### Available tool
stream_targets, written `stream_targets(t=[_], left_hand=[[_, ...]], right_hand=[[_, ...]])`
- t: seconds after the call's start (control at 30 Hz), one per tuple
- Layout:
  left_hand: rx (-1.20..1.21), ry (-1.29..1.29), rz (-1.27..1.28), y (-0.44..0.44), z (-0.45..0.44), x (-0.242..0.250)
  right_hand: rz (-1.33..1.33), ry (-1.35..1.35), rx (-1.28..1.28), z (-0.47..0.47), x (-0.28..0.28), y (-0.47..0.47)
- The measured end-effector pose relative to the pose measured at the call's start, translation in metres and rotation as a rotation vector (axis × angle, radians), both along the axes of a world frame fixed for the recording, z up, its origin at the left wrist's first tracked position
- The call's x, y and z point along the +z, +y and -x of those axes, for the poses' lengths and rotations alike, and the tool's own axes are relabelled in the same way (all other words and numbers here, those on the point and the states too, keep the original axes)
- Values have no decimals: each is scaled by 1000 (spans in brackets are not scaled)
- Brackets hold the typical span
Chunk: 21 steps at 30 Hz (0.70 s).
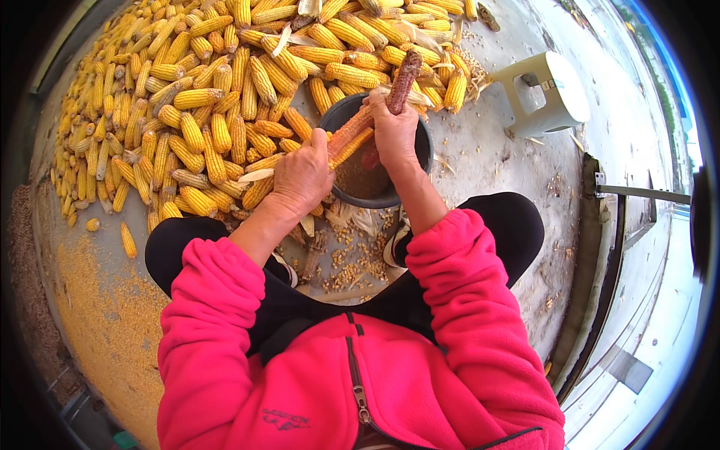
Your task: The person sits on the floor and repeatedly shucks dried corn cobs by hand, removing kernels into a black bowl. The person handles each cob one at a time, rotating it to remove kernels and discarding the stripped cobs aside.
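Over a dark round bucket [426, 154], my left hand [304, 171] grips the near end of a partly shelled corn cob [351, 134], whose upper side is bare orange and lower edge still bears yellow kernels. My right hand [394, 132] is closed around a dark reddish bare cob [405, 81], held crosswise against the partly shelled one. The far end of that ear is also at my right fingers. Below my right hand, a blurred reddish thing shows inside the bucket. Loose material lies at the bucket's bottom, too unclear to name exactly.
A large heap of unshelled yellow corn ears [191, 132] spreads ahead and left. Loose kernels [107, 315] cover the floor at left, and more lie with husks between my shoes. A pale plastic stool [562, 95] stands right of the bucket. A raised ledge runs along the right.
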<state>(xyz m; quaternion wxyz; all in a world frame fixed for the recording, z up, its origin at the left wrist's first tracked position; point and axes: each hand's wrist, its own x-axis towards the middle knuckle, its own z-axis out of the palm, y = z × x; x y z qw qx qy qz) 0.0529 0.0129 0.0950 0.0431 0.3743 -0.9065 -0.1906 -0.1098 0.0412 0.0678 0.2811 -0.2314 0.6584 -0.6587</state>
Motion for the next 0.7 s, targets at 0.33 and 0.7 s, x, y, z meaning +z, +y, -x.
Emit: stream_targets(t=[0.33,0.7], left_hand=[[145,298,-879,3,-6,-12],[79,-149,-122,0,-7,-3]], right_hand=[[-149,140,139,1,-3,9],[-194,-253,229,15,-7,3]])
